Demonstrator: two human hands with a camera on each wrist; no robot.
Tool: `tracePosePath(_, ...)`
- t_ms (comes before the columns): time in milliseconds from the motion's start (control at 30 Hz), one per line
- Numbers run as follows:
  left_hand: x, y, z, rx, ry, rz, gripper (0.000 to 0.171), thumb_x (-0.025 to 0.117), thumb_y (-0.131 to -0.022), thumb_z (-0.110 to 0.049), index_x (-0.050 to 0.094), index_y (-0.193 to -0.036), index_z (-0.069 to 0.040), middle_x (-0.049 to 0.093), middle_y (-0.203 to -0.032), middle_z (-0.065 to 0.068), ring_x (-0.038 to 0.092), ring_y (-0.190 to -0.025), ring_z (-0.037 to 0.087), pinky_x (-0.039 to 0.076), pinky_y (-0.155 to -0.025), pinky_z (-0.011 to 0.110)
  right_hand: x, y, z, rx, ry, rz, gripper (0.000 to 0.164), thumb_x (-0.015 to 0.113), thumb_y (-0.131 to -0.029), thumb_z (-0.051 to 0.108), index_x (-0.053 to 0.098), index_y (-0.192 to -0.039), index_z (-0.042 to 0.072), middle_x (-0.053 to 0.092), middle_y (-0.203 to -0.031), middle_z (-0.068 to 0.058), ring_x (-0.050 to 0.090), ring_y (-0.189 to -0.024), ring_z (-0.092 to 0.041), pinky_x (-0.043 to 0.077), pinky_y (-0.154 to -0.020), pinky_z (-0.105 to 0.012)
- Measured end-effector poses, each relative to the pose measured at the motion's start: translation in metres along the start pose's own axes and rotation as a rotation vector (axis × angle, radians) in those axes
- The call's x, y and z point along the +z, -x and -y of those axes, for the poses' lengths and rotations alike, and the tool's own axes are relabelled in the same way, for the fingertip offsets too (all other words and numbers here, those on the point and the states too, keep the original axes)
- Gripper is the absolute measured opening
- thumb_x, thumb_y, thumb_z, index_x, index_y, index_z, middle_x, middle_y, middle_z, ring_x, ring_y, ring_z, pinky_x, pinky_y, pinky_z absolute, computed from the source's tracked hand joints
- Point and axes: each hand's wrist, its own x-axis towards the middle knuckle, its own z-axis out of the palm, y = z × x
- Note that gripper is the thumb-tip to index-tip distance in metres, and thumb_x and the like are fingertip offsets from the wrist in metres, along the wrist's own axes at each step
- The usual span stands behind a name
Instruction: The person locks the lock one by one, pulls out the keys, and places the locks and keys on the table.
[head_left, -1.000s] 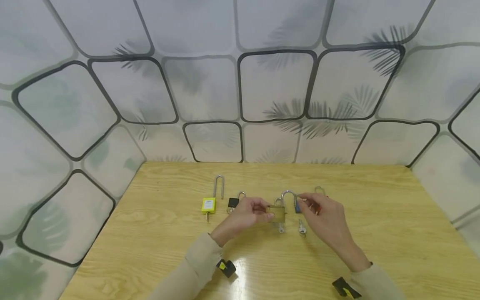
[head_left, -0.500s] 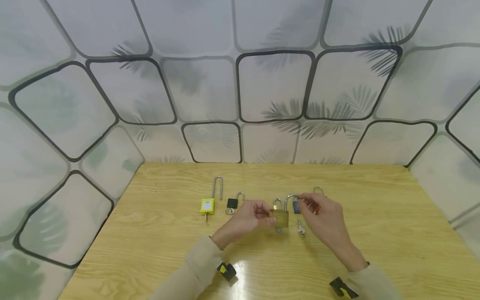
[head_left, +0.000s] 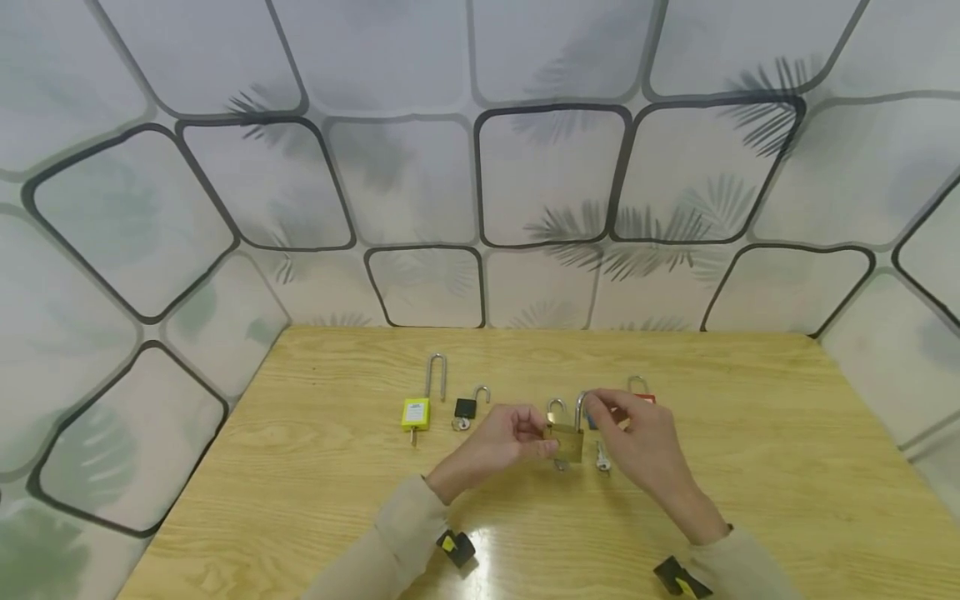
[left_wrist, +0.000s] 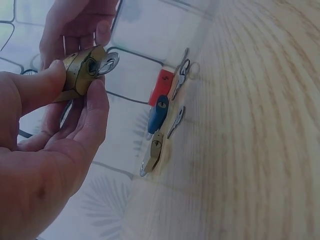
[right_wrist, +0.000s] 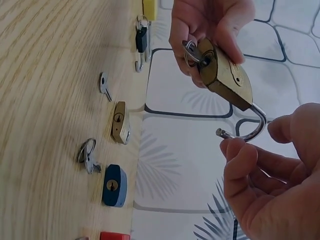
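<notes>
A large brass padlock (head_left: 567, 444) is held up above the table, its silver shackle (right_wrist: 261, 122) standing out of the body with the free end loose. My left hand (head_left: 498, 446) pinches the padlock's body between thumb and fingers. A key (left_wrist: 108, 63) sits in the keyhole at its bottom, with a ring on it in the right wrist view. My right hand (head_left: 641, 433) has its curled fingers and thumb at the shackle's bend; a fingertip (right_wrist: 232, 148) lies against the shackle near its free end. In the head view this hand partly covers the blue padlock (right_wrist: 115, 186) behind.
On the wooden table (head_left: 337, 500) a yellow padlock (head_left: 416, 414) and a black padlock (head_left: 465, 408) lie to the left. A smaller brass padlock (right_wrist: 119, 122), a red padlock (left_wrist: 161, 86), a loose key (right_wrist: 104, 86) and ringed keys (right_wrist: 90, 157) lie near the hands. A patterned wall stands behind.
The large brass padlock has moved slightly right and turned in my left hand. My right hand has shifted slightly left, closer around the shackle's bend.
</notes>
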Motion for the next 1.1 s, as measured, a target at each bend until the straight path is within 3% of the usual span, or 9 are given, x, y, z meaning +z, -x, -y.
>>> tracePosePath(200, 0.001, 0.000, 0.000, 0.004, 0.005, 0.015, 0.013, 0.070, -0.086, -0.001, 0.064, -0.095, 0.006, 0.072, -0.087, 0.010, 0.067, -0.076, 0.012, 0.057, -0.082, 0.052, 0.005, -0.002, 0.005, 0.026, -0.036, 0.054, 0.031, 0.057, -0.099, 0.030, 0.072, -0.111, 0.006, 0.076, -0.086, -0.005, 0.063, -0.070, -0.014, 0.052, -0.051, -0.031)
tracePosePath(433, 0.000, 0.000, -0.001, 0.016, 0.015, 0.025, 0.012, 0.070, -0.087, -0.001, 0.063, -0.094, 0.006, 0.070, -0.083, 0.004, 0.067, -0.075, 0.011, 0.057, -0.074, 0.035, 0.008, -0.006, 0.012, 0.022, -0.102, 0.106, 0.032, 0.058, -0.098, 0.032, 0.071, -0.112, 0.006, 0.076, -0.094, -0.009, 0.065, -0.074, -0.017, 0.055, -0.060, -0.037)
tracePosePath(767, -0.001, 0.001, 0.001, 0.014, 0.003, 0.009, 0.014, 0.070, -0.087, -0.001, 0.064, -0.096, 0.008, 0.069, -0.082, 0.004, 0.065, -0.072, 0.009, 0.054, -0.067, 0.025, 0.009, -0.006, 0.019, -0.042, -0.110, 0.113, 0.016, 0.062, -0.096, 0.018, 0.072, -0.107, 0.010, 0.074, -0.086, -0.002, 0.054, -0.057, -0.013, 0.045, -0.044, -0.026)
tracePosePath(933, -0.001, 0.002, 0.001, 0.013, -0.007, -0.005, 0.014, 0.071, -0.086, -0.001, 0.065, -0.095, 0.008, 0.072, -0.086, 0.014, 0.068, -0.075, 0.013, 0.058, -0.073, 0.034, 0.011, -0.006, 0.016, -0.149, -0.125, 0.085, 0.014, 0.065, -0.093, 0.007, 0.073, -0.105, 0.010, 0.073, -0.083, -0.001, 0.048, -0.049, -0.009, 0.041, -0.039, -0.023)
tracePosePath(1100, 0.000, 0.004, 0.002, 0.008, -0.018, -0.031, 0.015, 0.072, -0.085, -0.001, 0.065, -0.095, 0.008, 0.072, -0.090, 0.023, 0.069, -0.078, 0.021, 0.057, -0.081, 0.052, 0.013, -0.006, 0.013, -0.272, -0.132, 0.048, 0.020, 0.067, -0.088, -0.003, 0.073, -0.104, 0.006, 0.075, -0.093, -0.007, 0.056, -0.058, -0.010, 0.049, -0.045, -0.028)
